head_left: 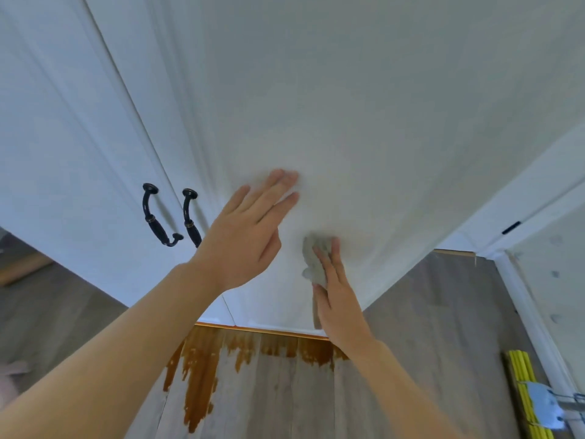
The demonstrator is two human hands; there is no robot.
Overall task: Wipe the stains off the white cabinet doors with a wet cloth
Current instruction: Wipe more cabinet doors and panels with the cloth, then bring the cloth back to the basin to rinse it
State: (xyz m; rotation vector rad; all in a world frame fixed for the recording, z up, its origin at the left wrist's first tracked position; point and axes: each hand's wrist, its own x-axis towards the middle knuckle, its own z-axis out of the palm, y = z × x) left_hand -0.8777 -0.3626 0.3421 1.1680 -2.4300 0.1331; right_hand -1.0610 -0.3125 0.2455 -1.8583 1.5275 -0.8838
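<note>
Head-camera view, close to the cabinet front and angled down toward the floor. Farthest left stands a plain white cabinet door [63,147], and at its right edge hangs a dark curved metal pull handle [157,217]. Just beside it, across the seam between the doors, a second matching dark handle [191,217] sits on the wide white panelled cabinet door [364,106] that fills the middle of the view; the wrist of the left arm hides its lower end.

Next comes the left hand [243,236], fingers straight and together, laid flat on that wide door and gripping nothing. Just to its right and slightly lower, the right hand [335,293] lies with straight fingers pressing a crumpled grey wet cloth [311,258] against the same door, near its bottom edge. The cloth shows above and to the left of the fingers.

Below the doors, a grey wood-plank floor [427,312] carries a streaked amber-brown stain [196,369] running out from the cabinet base. At far right stand white trim [525,312] and a bundle of yellow rods [522,391] with a pale tag on it.
</note>
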